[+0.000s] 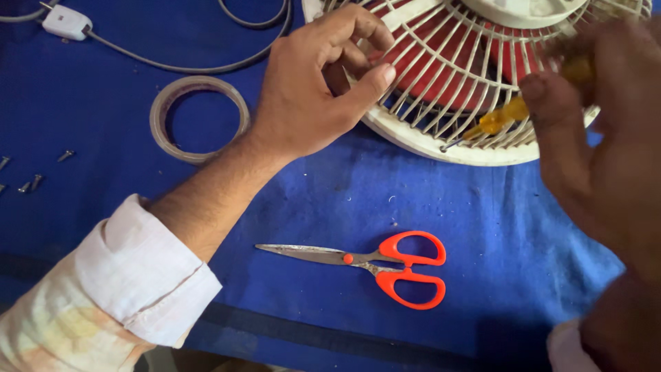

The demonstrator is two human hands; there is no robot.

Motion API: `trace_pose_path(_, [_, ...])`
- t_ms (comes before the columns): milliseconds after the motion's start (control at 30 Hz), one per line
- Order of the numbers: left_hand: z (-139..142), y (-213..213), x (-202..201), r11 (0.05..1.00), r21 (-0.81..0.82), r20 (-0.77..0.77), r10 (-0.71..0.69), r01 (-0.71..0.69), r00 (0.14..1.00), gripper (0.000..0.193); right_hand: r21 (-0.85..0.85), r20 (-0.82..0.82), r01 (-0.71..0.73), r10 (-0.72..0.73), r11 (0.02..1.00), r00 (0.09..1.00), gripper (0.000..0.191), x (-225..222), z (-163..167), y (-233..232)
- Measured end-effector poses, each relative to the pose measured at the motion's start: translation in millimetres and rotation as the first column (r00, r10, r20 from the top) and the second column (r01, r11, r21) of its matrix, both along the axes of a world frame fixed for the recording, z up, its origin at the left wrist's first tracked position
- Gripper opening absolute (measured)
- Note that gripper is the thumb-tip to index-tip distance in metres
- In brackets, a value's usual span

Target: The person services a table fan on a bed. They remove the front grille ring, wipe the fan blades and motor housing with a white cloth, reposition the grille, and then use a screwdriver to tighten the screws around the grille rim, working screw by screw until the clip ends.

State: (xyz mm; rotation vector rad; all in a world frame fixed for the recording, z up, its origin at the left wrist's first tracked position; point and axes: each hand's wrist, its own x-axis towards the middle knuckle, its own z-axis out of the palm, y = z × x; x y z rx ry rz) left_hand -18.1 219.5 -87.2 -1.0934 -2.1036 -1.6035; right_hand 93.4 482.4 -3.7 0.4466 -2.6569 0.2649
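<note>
Gripping the fan grille point(475, 76), left hand point(313, 89) beside right hand's point(606, 138) screwdriver point(492, 122).

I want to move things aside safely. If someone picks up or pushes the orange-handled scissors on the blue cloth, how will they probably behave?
The scissors look stiff, metal-bladed and probably light. Lying flat, they should slide or drag on the blue cloth rather than roll. The handles stand slightly apart, so the blades may swing when lifted by one loop.

Orange-handled scissors point(372, 265), a tape roll point(200, 118), loose screws point(31, 182) and a grey cable point(172, 65) lie on blue cloth point(482, 220).
</note>
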Motion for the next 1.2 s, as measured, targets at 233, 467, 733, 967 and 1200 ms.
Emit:
trace_pose_path(233, [-2,1,1,1.000,0.014,0.025,0.003,-0.004,1.000,0.017,-0.303,0.085,-0.121,0.154,0.945,0.984,0.025,-1,14,-36])
trace_pose_path(467, [-3,1,-1,1.000,0.016,0.031,-0.001,0.001,1.000,0.015,-0.509,0.339,0.098,0.094,0.855,0.936,0.025,-20,-24,14])
trace_pose_path(733, [2,1,1,1.000,0.016,0.008,0.009,-0.009,1.000,0.016,-0.258,0.168,0.150,-0.109,0.954,0.980,0.025,0,-34,48])
trace_pose_path(967, [4,1,2,0.999,0.030,0.010,-0.014,0.014,1.000,0.017,-0.263,0.094,-0.120,0.149,0.957,0.984,0.019,-5,-2,7])
trace_pose_path(1200, [-2,-1,0,1.000,0.004,-0.001,0.012,-0.012,1.000,0.016,-0.337,0.121,-0.139,0.189,0.931,0.974,0.026,-21,-15,16])
